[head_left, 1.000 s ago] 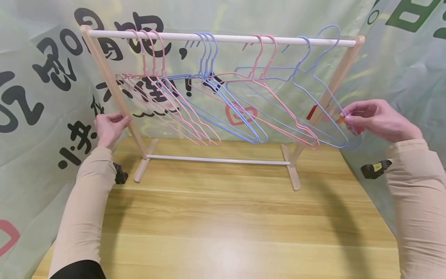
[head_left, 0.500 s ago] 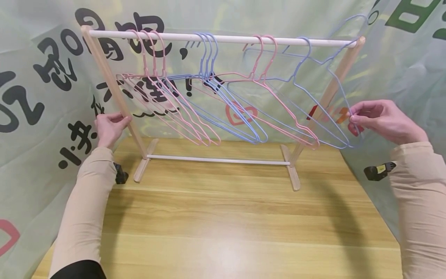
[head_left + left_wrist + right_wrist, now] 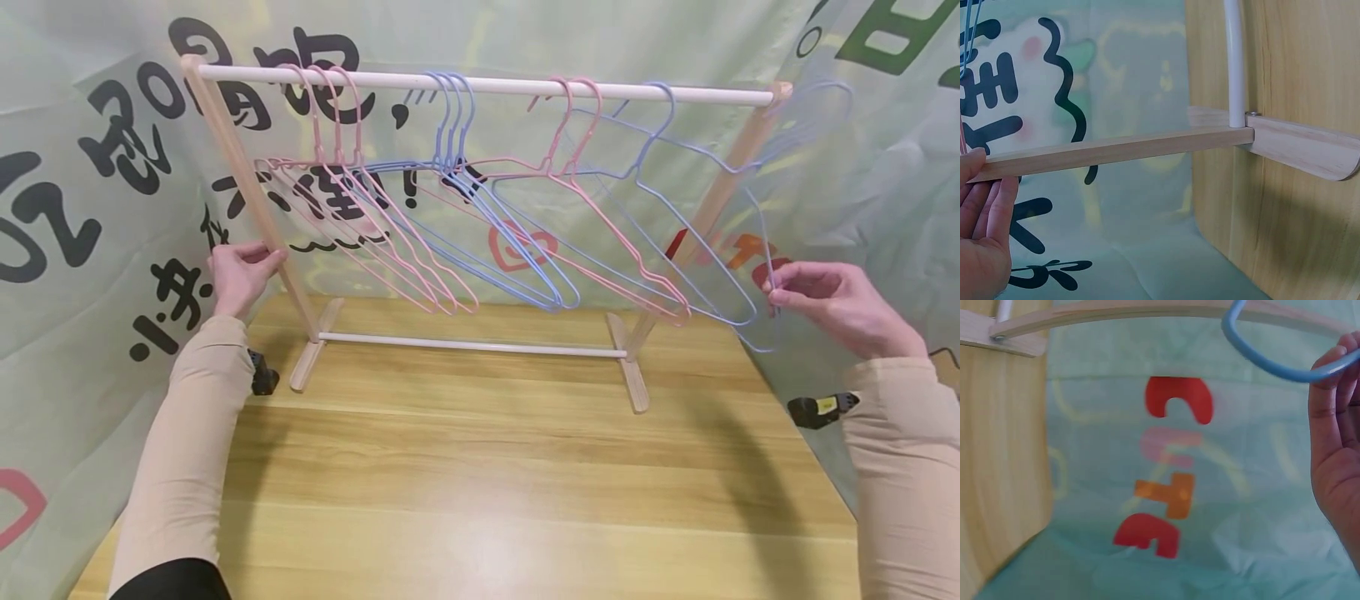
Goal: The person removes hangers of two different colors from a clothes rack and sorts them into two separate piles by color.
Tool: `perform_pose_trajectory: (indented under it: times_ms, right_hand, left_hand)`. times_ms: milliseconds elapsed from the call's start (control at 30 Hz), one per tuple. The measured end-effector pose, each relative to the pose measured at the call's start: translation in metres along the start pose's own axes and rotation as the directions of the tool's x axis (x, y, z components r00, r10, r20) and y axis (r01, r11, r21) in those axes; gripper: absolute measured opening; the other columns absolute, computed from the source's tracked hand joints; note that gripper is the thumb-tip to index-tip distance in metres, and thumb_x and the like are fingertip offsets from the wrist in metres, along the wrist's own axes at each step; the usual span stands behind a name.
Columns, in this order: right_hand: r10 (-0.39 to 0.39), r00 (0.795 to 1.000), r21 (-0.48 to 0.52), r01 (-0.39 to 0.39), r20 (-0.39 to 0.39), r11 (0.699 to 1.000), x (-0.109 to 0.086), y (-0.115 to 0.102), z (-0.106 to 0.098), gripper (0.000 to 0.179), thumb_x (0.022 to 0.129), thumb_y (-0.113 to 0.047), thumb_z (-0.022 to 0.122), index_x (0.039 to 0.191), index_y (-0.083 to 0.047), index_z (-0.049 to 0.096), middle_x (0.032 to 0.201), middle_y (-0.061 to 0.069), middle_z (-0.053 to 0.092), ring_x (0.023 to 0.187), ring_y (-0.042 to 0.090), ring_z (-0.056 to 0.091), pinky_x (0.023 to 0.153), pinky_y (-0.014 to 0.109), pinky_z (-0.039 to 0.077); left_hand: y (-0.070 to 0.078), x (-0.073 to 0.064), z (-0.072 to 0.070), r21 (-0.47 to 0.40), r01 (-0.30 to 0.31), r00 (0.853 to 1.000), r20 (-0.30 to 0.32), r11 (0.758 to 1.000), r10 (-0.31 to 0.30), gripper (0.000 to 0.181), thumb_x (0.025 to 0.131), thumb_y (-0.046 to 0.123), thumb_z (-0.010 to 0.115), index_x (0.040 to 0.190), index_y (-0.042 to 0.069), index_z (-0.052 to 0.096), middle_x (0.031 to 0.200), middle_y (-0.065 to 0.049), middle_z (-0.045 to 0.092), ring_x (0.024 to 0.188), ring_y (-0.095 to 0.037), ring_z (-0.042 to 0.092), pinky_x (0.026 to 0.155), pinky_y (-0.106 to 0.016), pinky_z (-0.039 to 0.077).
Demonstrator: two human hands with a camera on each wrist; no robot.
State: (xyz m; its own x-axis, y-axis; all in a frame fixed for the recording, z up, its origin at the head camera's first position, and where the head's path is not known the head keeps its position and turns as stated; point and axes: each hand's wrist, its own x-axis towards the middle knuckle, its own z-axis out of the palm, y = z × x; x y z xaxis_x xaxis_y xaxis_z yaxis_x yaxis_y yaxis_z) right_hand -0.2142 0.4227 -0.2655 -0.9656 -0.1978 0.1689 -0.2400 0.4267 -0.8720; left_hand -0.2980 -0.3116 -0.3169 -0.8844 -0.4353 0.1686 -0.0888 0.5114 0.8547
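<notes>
My right hand point(image 3: 851, 307) pinches a blue wire hanger point(image 3: 1260, 359) by its near lower corner, between thumb and fingertips. The hanger is tilted, its blurred hook out past the right post point(image 3: 738, 158) and off the white rail point(image 3: 502, 85), while its far shoulder reaches behind the rack. On the left, my left hand point(image 3: 242, 279) grips the wooden left post point(image 3: 1116, 151) around mid-height, thumb on one side and fingers on the other. A single blue hanger point(image 3: 656, 125) hangs nearest the right end of the rail.
Three pink hangers point(image 3: 337, 133), three blue hangers point(image 3: 448, 125) and two pink hangers point(image 3: 558, 137) hang along the rail from left to right. The rack's feet point(image 3: 628, 367) stand on a wooden table point(image 3: 480, 467). Printed cloth point(image 3: 465, 37) closes the back and sides.
The held blue hanger has swung right and down, its hook going from over the rail's end to beyond the right post. My right hand has moved right and lower; my left hand keeps its hold.
</notes>
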Motion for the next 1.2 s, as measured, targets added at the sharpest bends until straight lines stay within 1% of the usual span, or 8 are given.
perform_pose_trajectory:
  times_ms: [100, 233, 400, 667, 800, 900, 1133, 1200]
  right_hand:
    - [0.013, 1.000, -0.024, -0.014, -0.022, 1.000, -0.013, 0.013, 0.003, 0.025, 0.096, 0.010, 0.057, 0.099, -0.009, 0.073, 0.083, -0.011, 0.075, 0.083, 0.001, 0.066, 0.081, 0.009, 0.045]
    - [-0.023, 1.000, 0.140, 0.023, -0.004, 0.990, -0.029, 0.033, 0.009, 0.028, 0.095, 0.014, 0.054, 0.099, -0.007, 0.072, 0.084, -0.006, 0.076, 0.079, 0.004, 0.068, 0.080, 0.010, 0.047]
    - [-0.105, 0.994, 0.342, 0.096, 0.007, 0.935, -0.048, 0.058, 0.019, 0.037, 0.093, 0.022, 0.047, 0.102, -0.004, 0.072, 0.091, -0.004, 0.078, 0.082, 0.006, 0.070, 0.080, 0.013, 0.049]
    - [-0.187, 0.982, 0.462, 0.184, -0.038, 0.867, -0.071, 0.092, 0.037, 0.043, 0.093, 0.026, 0.040, 0.104, -0.002, 0.071, 0.094, 0.001, 0.078, 0.085, 0.009, 0.073, 0.079, 0.016, 0.054]
    - [-0.235, 0.971, 0.586, 0.217, -0.046, 0.781, -0.084, 0.111, 0.046, 0.044, 0.094, 0.028, 0.034, 0.108, 0.004, 0.068, 0.099, 0.007, 0.077, 0.089, 0.014, 0.074, 0.080, 0.020, 0.056]
    - [-0.281, 0.958, 0.690, 0.235, -0.048, 0.684, -0.090, 0.122, 0.055, 0.044, 0.095, 0.028, 0.029, 0.111, 0.009, 0.065, 0.104, 0.012, 0.075, 0.093, 0.020, 0.073, 0.083, 0.024, 0.057]
    - [-0.346, 0.936, 0.782, 0.269, -0.073, 0.562, -0.099, 0.140, 0.071, 0.043, 0.095, 0.027, 0.027, 0.114, 0.012, 0.063, 0.107, 0.016, 0.072, 0.099, 0.023, 0.072, 0.088, 0.028, 0.057]
    - [-0.354, 0.933, 0.821, 0.257, -0.072, 0.510, -0.100, 0.144, 0.073, 0.043, 0.095, 0.028, 0.026, 0.115, 0.014, 0.061, 0.109, 0.019, 0.072, 0.102, 0.025, 0.072, 0.089, 0.030, 0.057]
  left_hand:
    - [0.000, 0.000, 0.000, 0.004, 0.001, 1.000, -0.004, 1.000, -0.001, 0.047, 0.091, 0.034, 0.073, 0.130, 0.008, 0.067, 0.129, -0.015, 0.067, 0.072, 0.014, 0.053, 0.103, -0.035, 0.051]
    - [0.000, 0.000, 0.000, 0.006, -0.002, 1.000, -0.005, 1.000, 0.002, 0.047, 0.091, 0.035, 0.073, 0.130, 0.008, 0.067, 0.129, -0.014, 0.068, 0.072, 0.014, 0.053, 0.103, -0.035, 0.051]
    - [-0.002, -0.001, 0.001, 0.002, -0.008, 1.000, -0.005, 1.000, 0.008, 0.047, 0.091, 0.034, 0.073, 0.129, 0.008, 0.067, 0.128, -0.013, 0.069, 0.072, 0.015, 0.054, 0.104, -0.037, 0.051]
    - [-0.001, 0.000, 0.000, -0.003, -0.009, 1.000, -0.006, 1.000, 0.009, 0.046, 0.091, 0.034, 0.074, 0.129, 0.008, 0.068, 0.127, -0.014, 0.068, 0.074, 0.013, 0.054, 0.105, -0.035, 0.049]
    - [-0.001, 0.001, 0.001, 0.000, -0.014, 1.000, -0.004, 1.000, 0.014, 0.046, 0.091, 0.034, 0.073, 0.129, 0.008, 0.068, 0.128, -0.015, 0.068, 0.073, 0.014, 0.054, 0.102, -0.034, 0.051]
    - [0.000, 0.000, 0.001, 0.000, -0.006, 1.000, -0.002, 1.000, 0.006, 0.047, 0.091, 0.035, 0.073, 0.129, 0.008, 0.067, 0.130, -0.015, 0.067, 0.074, 0.013, 0.054, 0.103, -0.035, 0.051]
    - [0.001, -0.002, 0.001, 0.003, -0.006, 1.000, -0.010, 1.000, 0.006, 0.047, 0.092, 0.034, 0.072, 0.130, 0.007, 0.067, 0.130, -0.016, 0.067, 0.073, 0.014, 0.053, 0.104, -0.035, 0.050]
    - [0.001, -0.002, 0.001, -0.002, -0.002, 1.000, -0.007, 1.000, 0.002, 0.048, 0.092, 0.034, 0.072, 0.130, 0.007, 0.066, 0.131, -0.016, 0.067, 0.074, 0.013, 0.054, 0.104, -0.035, 0.050]
